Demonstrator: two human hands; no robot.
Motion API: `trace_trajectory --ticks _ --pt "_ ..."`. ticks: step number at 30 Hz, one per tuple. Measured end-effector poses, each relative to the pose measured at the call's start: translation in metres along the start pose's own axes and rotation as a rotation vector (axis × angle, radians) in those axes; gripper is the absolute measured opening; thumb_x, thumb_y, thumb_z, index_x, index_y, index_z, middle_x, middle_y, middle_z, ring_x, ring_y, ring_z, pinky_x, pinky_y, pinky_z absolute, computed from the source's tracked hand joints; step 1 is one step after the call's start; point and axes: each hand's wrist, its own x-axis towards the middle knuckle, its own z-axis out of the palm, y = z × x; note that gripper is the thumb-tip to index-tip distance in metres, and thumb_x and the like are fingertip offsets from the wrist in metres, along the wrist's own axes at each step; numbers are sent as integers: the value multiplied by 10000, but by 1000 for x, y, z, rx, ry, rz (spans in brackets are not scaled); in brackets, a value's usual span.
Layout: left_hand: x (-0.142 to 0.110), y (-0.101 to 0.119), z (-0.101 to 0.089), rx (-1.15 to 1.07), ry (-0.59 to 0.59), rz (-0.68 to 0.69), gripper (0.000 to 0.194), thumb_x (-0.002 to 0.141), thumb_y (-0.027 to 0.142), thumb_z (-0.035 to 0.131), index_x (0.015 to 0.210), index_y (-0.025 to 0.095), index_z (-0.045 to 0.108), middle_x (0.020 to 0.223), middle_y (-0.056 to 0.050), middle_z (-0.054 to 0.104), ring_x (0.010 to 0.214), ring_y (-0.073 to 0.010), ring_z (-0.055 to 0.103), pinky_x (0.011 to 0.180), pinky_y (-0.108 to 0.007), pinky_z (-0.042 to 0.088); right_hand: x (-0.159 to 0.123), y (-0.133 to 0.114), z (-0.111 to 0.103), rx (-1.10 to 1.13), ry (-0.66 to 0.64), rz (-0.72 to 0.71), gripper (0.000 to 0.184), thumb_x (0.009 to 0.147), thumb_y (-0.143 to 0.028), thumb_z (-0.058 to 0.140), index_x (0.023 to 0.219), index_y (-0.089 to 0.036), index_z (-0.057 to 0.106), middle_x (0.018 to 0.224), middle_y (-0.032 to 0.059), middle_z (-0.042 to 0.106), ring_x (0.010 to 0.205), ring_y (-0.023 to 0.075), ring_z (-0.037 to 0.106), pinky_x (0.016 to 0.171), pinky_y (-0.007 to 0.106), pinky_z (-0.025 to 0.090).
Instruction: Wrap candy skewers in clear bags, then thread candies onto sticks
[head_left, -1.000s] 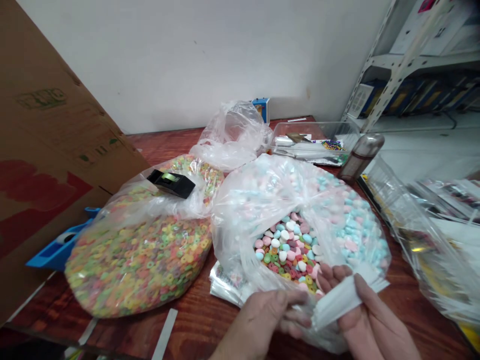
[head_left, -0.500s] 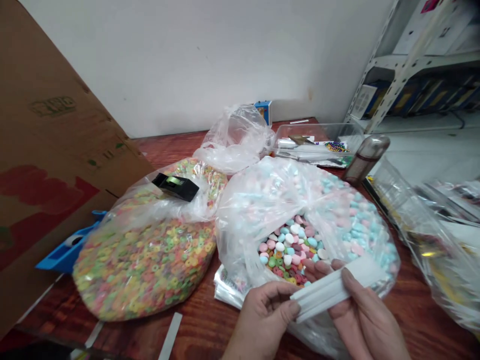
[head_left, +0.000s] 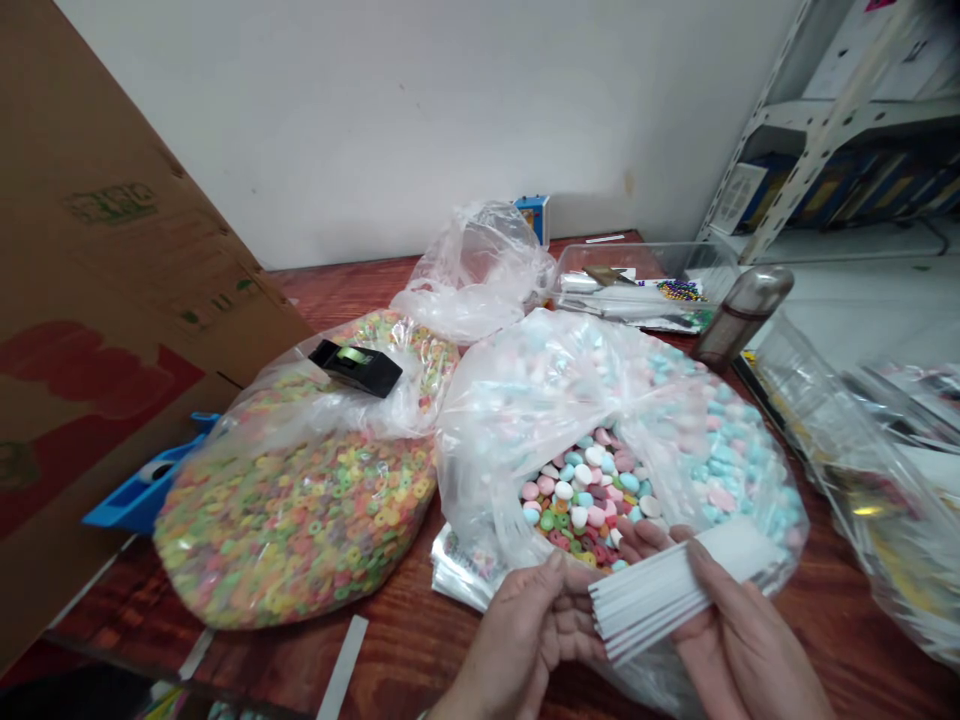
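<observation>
A fanned stack of thin white strips (head_left: pixel 652 595) is held by my right hand (head_left: pixel 739 640), with the thumb on top and the fingers underneath. My left hand (head_left: pixel 525 630) is at the near-left ends of the strips, its thumb lifted clear and its fingers loosely bent against them. Just beyond the hands lies a big clear plastic bag (head_left: pixel 480 410) of pink, blue and white candies. Through its open mouth show the round candies (head_left: pixel 589 480), with some coloured rings among them.
On the left, a bag of coloured ring candies (head_left: pixel 300 530) carries a black tape dispenser (head_left: pixel 356 367). Beside it are a blue plastic object (head_left: pixel 142 495) and a cardboard box (head_left: pixel 112 300). A bottle (head_left: pixel 742 315), a clear tray (head_left: pixel 645 265) and plastic packs (head_left: pixel 870 480) stand right.
My left thumb has come off the white strips, and their ends have fanned apart. My right hand keeps its grip. The view has shifted slightly.
</observation>
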Motion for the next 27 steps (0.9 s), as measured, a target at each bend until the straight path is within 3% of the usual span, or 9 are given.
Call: trace_trajectory --ticks 8,14,21,27 --pt "0 -1 1 -10 46 37 506 905 491 527 926 33 741 828 -207 753 675 -198 700 655 -285 533 3 2 -1 8 -78 44 309 761 -347 765 1010 -170 713 1068 108 749 1062 308 675 985 505 502" --pt "-1 1 -1 -8 12 29 527 869 530 570 933 35 740 840 -196 741 696 -193 685 676 -287 532 7 5 -1 18 -73 24 268 757 -341 764 972 -186 724 1068 96 751 1080 310 669 1022 523 468" --pt "1 -3 -1 42 36 47 370 722 385 798 948 110 698 796 -63 680 673 -125 609 617 -225 518 6 8 0 29 -53 21 229 765 -323 759 940 -185 710 1070 109 749 1127 311 643 1027 514 464" --pt "0 -3 0 15 48 38 352 781 388 743 977 102 677 665 -16 608 553 -87 557 539 -205 517 12 11 -10 15 -137 118 313 832 -346 701 1091 -172 691 1136 107 729 1145 295 635 1006 498 492"
